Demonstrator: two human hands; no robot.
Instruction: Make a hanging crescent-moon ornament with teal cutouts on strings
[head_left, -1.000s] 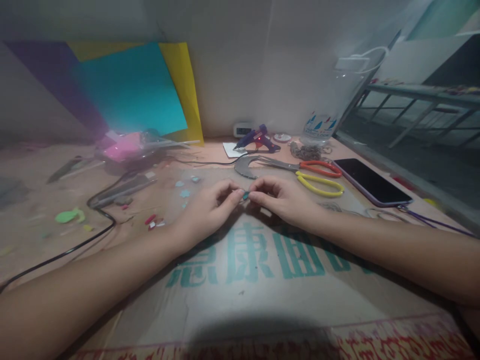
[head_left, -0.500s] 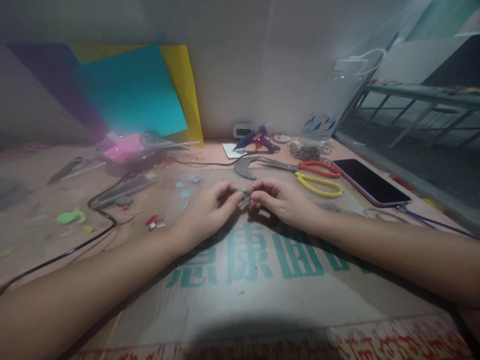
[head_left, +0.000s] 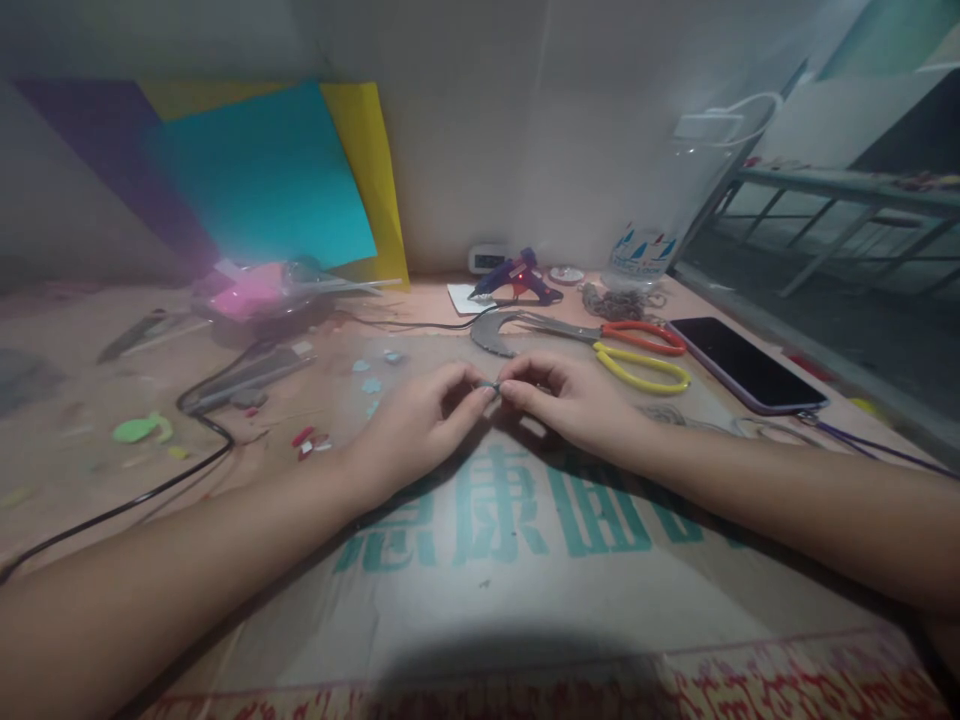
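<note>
Over the cardboard, my left hand [head_left: 431, 405] pinches a tiny bluish piece [head_left: 491, 386] between thumb and forefinger. My right hand [head_left: 562, 395] is closed at the other side of that piece, its fingertips meeting the left ones. What the piece is cannot be made out, since the fingers cover most of it. Small light-blue cutouts [head_left: 370, 385], some flower-shaped, lie left of my left hand. Just beyond my hands are a curved grey strip [head_left: 491, 332] and scissors [head_left: 637, 338] with one red and one yellow handle.
A purple glue gun [head_left: 517, 278] with a lit red light stands at the back by a small white display device [head_left: 487, 259]. A phone [head_left: 746, 362] lies right, near a clear plastic cup [head_left: 641, 250]. A black cable [head_left: 217, 430] crosses the left side. Coloured sheets [head_left: 262, 180] lean on the wall.
My fingertips have come closer together around the small bluish piece, and less of it shows. The right hand's fingers have straightened slightly. The view has shifted a little.
</note>
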